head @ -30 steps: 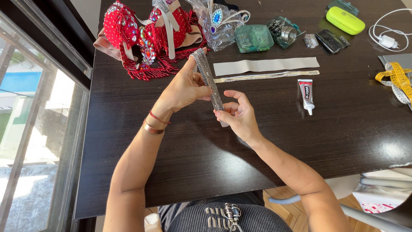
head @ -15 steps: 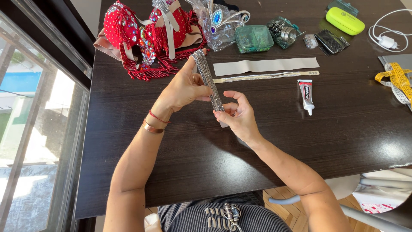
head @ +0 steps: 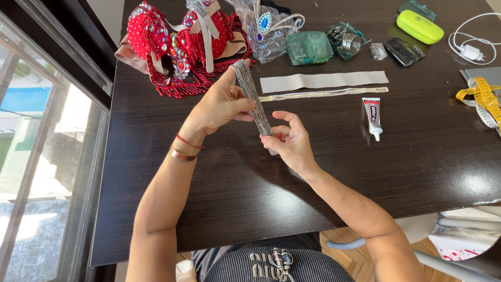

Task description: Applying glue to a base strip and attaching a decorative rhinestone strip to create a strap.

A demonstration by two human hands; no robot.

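The person is holding a rhinestone strip (head: 251, 96) above the dark wooden table (head: 334, 172), between both hands, with the strip running from far-left to near-right over the middle of the tabletop. The left hand (head: 222, 104) is gripping the strip's upper middle, thumb pressed on one face and fingers closed behind it, with the index finger extending along the far end (this appears to keep the flexible strip straight and its stones turned upward for viewing). The right hand (head: 289, 141) is pinching the near end, thumb and curled fingers closed on it just where the strip ends, so the two grips together are keeping the length taut. Both forearms are reaching in from the near edge, and the strip is not touching the table. Materials are lying along the far side, within reach: a red beaded costume top (head: 177, 39) at the far left, a clear bag holding a jewelled tiara (head: 271, 23) beside it, and a green box (head: 309, 48) next to that. Directly beyond the hands, a plain grey band (head: 323, 81) is lying flat with a thinner sparkling trim (head: 323, 94) parallel to it on the near side. A small glue tube (head: 372, 116) is lying to the right of the hands, cap pointing near. A yellow measuring tape (head: 482, 99) is draping at the right edge, and a lime-green case (head: 420, 26) is resting far right.
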